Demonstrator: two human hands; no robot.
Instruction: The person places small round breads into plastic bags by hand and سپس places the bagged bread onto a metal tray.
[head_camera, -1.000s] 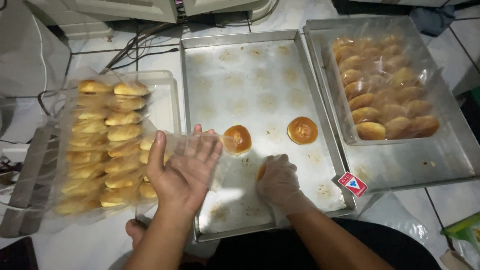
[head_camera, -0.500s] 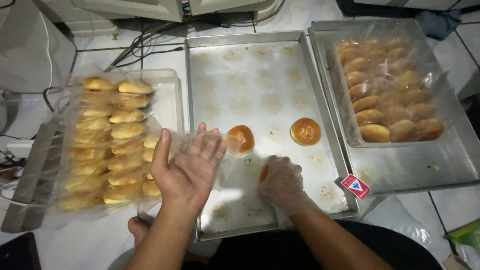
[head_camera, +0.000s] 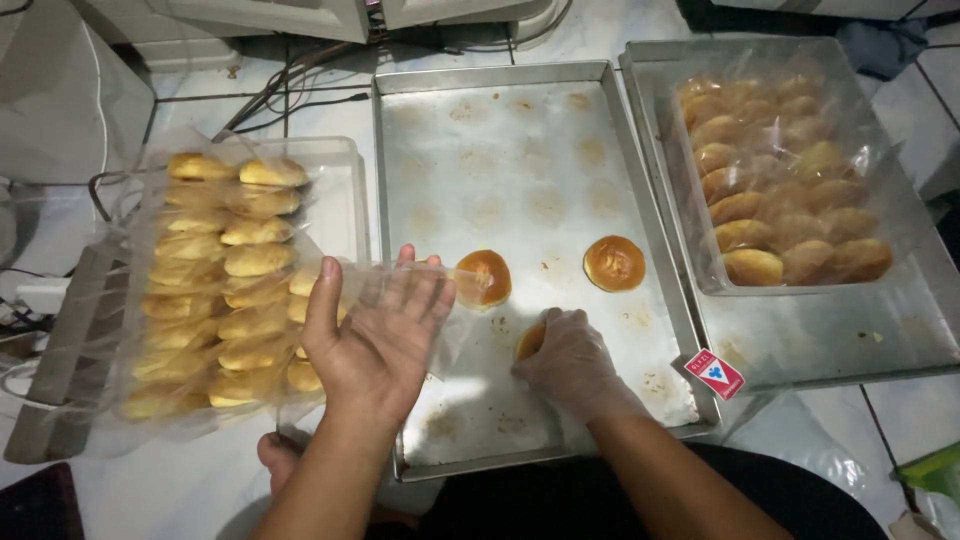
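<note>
My left hand (head_camera: 375, 335) is bare and hovers over the left edge of the middle metal baking tray (head_camera: 520, 130). Its spread fingers sit inside the mouth of a clear plastic bag (head_camera: 440, 300), with the thumb outside. My right hand (head_camera: 565, 362) wears a thin clear glove and closes over a golden bun (head_camera: 528, 340) lying on the tray. Two more round buns rest on the tray, one (head_camera: 486, 277) just beyond the bag and one (head_camera: 613, 263) further right.
Clear bags of buns (head_camera: 225, 275) are stacked on a white tray (head_camera: 340, 195) at left. A second metal tray (head_camera: 850, 330) at right holds more bagged buns (head_camera: 780, 190). A small red and white packet (head_camera: 714, 373) lies between the trays. Cables run along the back.
My left hand has lifted slightly with the bag. My right hand stays on the same bun. The two loose buns have not moved.
</note>
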